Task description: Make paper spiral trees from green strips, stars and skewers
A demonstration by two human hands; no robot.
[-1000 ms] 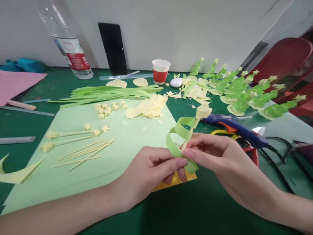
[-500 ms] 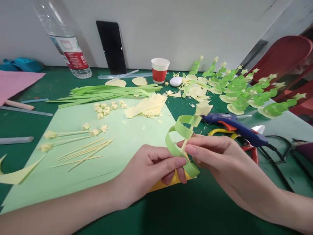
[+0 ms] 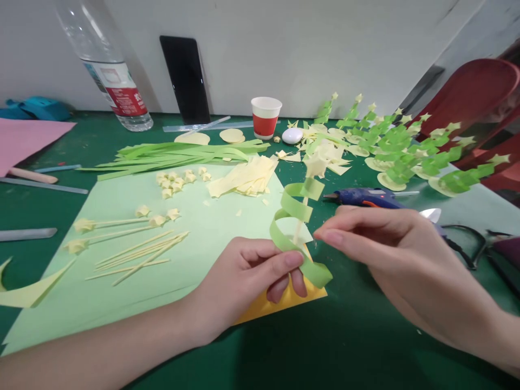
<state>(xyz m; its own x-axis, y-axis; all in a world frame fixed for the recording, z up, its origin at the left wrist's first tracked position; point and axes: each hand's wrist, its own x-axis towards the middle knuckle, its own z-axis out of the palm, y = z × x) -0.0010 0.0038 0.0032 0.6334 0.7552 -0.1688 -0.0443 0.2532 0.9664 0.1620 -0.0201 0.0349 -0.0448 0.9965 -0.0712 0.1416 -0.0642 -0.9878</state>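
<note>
Between thumb and fingers, my left hand (image 3: pixel 266 271) pinches a pale stick (image 3: pixel 299 227) and the green paper strip (image 3: pixel 290 203) that spirals round it. A cream paper star (image 3: pixel 317 162) tops the stick. My right hand (image 3: pixel 377 244) is just right of the spiral, not touching it, with thumb and forefinger pressed together; whether something tiny is between them I cannot make out. Under my left hand lie a light green sheet (image 3: pixel 219 216) and a yellow sheet (image 3: pixel 280 303). Several bare sticks (image 3: pixel 138 254) and star-tipped sticks (image 3: pixel 117 222) rest on the green sheet.
A blue glue gun (image 3: pixel 365 197) lies behind my right hand. Farther back stand a paper cup (image 3: pixel 266 118), a phone (image 3: pixel 184 78), a bottle (image 3: pixel 117 81) and several finished green spirals with stars (image 3: pixel 400 162). Green strips (image 3: pixel 174 156) and cream paper pieces (image 3: pixel 247 176) lie mid-table.
My right hand has let go of the stick and moved right, away from it. The stick with its star and spiral has shifted slightly left in my left hand.
</note>
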